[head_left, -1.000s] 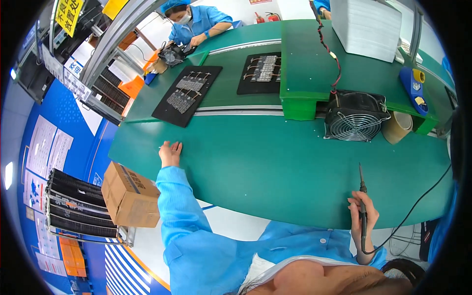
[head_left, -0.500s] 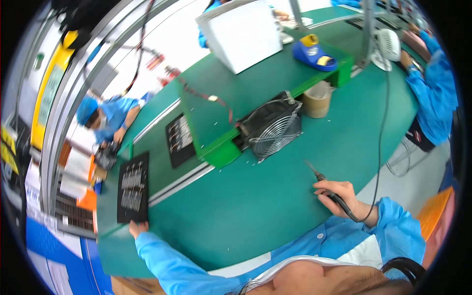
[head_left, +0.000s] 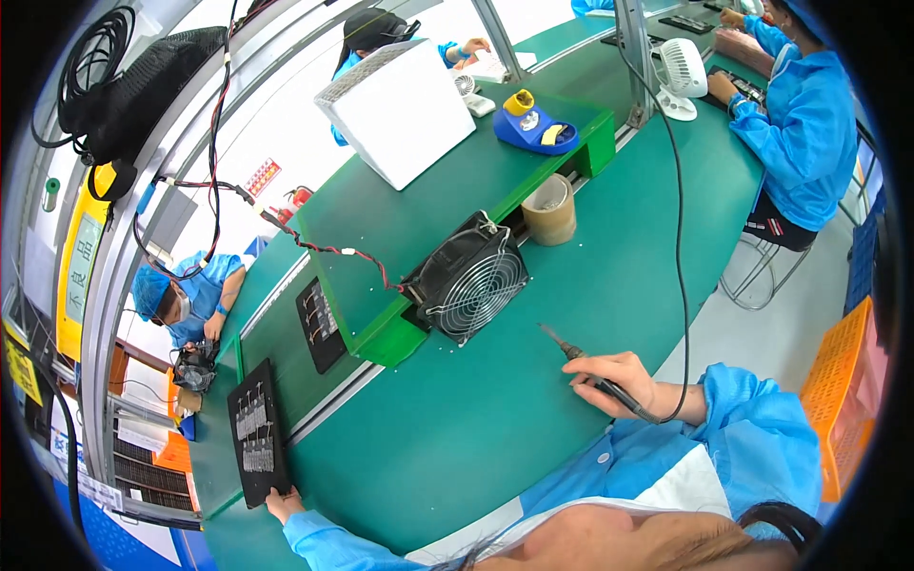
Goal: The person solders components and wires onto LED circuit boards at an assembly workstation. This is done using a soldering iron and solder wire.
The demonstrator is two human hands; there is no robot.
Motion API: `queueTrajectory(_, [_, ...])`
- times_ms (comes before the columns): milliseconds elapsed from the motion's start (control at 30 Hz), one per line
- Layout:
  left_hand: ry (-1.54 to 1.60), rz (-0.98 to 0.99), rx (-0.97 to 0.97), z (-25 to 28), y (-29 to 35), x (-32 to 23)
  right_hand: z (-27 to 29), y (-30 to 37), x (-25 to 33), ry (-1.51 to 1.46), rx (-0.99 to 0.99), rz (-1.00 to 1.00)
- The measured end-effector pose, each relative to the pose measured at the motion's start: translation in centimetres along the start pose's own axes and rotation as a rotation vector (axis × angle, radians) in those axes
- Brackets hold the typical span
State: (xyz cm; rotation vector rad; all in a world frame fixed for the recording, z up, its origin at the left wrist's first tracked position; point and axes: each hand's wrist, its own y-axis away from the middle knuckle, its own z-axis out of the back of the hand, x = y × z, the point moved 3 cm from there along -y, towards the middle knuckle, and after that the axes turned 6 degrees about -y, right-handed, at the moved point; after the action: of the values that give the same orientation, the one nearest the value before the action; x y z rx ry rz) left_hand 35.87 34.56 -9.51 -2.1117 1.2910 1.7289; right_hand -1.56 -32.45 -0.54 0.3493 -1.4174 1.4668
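In my right hand [head_left: 619,383] is a soldering iron [head_left: 577,356], held like a pen with its tip raised over the green bench and pointing to the upper left. Its dark cord runs back past my wrist. At the far left, the fingers of my left hand [head_left: 284,502] close on the near edge of a flat black tray [head_left: 269,400]. Rows of small grey parts with wires [head_left: 253,433] lie on that tray. Beyond the iron's tip, a black cooling fan [head_left: 474,276] with a metal grille leans against a green raised shelf [head_left: 395,335], touched by neither hand.
A tape roll [head_left: 549,211] stands behind the fan. On the shelf are a blue iron stand [head_left: 535,126] and a white box [head_left: 400,119]. A second black tray [head_left: 321,324] lies beyond a metal rail. Co-workers [head_left: 804,133] sit right, left and behind. The iron's cord [head_left: 682,238] crosses the right side.
The whole view has shifted, so the bench things appear further left and lower. My right hand still holds the soldering iron and my left hand stays at the tray's near edge.
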Motion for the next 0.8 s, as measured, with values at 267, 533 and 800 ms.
queueTrajectory(267, [0.002, 0.131, 0.269, 13.1, 7.2, 2.3, 0.3, 0.1, 0.0, -0.031, -0.019, 0.023])
queueTrajectory(533, [-0.009, 0.458, 0.359, 10.5, 30.9, 11.3, 0.2, -0.2, 0.0, -0.08, -0.11, 0.063])
queueTrajectory(800, [0.014, 0.375, 0.694, 9.4, 42.0, 23.6, -0.1, 0.5, 1.4, -0.12, -0.029, 0.056])
